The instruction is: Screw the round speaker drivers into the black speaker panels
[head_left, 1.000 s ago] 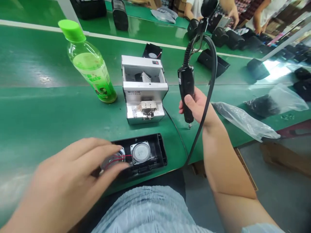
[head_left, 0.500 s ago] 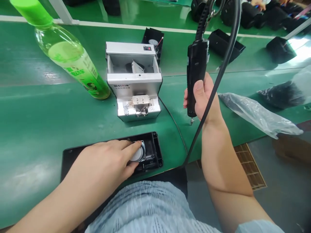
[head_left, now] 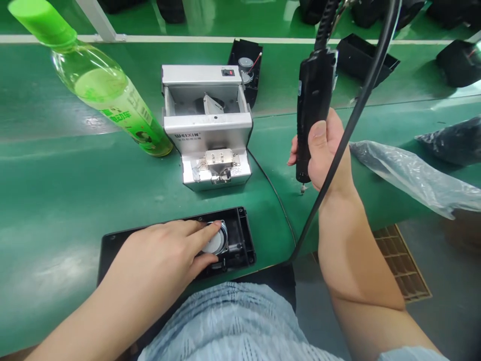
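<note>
Left hand: thumb and forefinger span speaker beneath them, grip unclear | right hand: wrapped around electric screwdriver | risk: uneven left-hand pressure could shift speaker inside black housing.

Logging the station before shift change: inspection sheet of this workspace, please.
Surface: green bench, glossy, light glare.
Job's things: black housing with round speaker inside; black power driver; silver WEIXIN machine.
Clutter: green-capped bottle left of machine; clear plastic bag at right.
Hands: left hand on speaker; right hand grips driver, tip down.
Cables: thick black cable crosses before right wrist; thin cable beside machine.
Surroundings: open black shell farther back; brown slatted panel below bench edge.
</note>
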Demonstrator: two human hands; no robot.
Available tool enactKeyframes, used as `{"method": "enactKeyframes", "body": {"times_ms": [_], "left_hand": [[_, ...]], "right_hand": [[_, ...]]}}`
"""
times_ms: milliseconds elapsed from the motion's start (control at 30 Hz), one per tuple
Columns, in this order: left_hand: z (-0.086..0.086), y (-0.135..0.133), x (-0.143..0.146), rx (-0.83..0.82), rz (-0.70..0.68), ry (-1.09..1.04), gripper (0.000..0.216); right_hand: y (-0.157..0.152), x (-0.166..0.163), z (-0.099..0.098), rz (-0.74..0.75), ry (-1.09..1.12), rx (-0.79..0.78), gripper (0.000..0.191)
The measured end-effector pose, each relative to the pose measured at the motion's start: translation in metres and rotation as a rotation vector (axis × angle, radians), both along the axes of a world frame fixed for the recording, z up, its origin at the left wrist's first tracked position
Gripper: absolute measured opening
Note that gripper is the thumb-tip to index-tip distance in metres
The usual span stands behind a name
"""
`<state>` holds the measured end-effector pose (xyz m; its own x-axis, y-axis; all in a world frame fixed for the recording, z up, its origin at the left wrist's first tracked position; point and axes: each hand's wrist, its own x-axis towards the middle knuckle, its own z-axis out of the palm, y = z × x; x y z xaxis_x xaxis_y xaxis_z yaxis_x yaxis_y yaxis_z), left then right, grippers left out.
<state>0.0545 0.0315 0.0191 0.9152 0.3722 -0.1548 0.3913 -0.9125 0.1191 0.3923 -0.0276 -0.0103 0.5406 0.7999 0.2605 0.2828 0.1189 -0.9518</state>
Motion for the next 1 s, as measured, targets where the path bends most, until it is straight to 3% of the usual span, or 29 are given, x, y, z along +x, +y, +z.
{"method": "enactKeyframes", "body": {"times_ms": [133,300,500,600,667,800,900,1000], "left_hand": [[-0.003,-0.001,-0.001,-0.002,0.005,0.005,0.052],[-0.005,-0.004,-0.002,-0.058,0.036,0.045,0.051],[-0.004,-0.01,-0.001,-0.144,0.127,0.033,0.056],[-0.004,-0.017,-0.003,-0.132,0.144,-0.047,0.049],[-0.007,-0.024,-0.008,-0.101,0.133,-0.121,0.046],[-0.023,-0.04,-0.02,-0.027,0.063,-0.256,0.074],[-0.036,-0.049,-0.026,-0.001,0.092,-0.286,0.064],[-0.044,-0.054,-0.027,-0.001,0.114,-0.303,0.058]], "right_hand": [[-0.005,-0.012,0.013,-0.068,0.022,0.085,0.042],[-0.011,-0.044,0.052,-0.144,0.071,0.196,0.043],[0.007,-0.1,0.102,-0.072,0.094,0.177,0.079],[0.028,-0.119,0.115,-0.011,0.09,0.219,0.081],[0.041,-0.125,0.116,0.046,0.061,0.255,0.08],[0.059,-0.13,0.103,0.16,-0.072,0.306,0.077],[0.066,-0.134,0.092,0.307,-0.052,0.347,0.068],[0.068,-0.139,0.087,0.319,0.02,0.366,0.057]]}}
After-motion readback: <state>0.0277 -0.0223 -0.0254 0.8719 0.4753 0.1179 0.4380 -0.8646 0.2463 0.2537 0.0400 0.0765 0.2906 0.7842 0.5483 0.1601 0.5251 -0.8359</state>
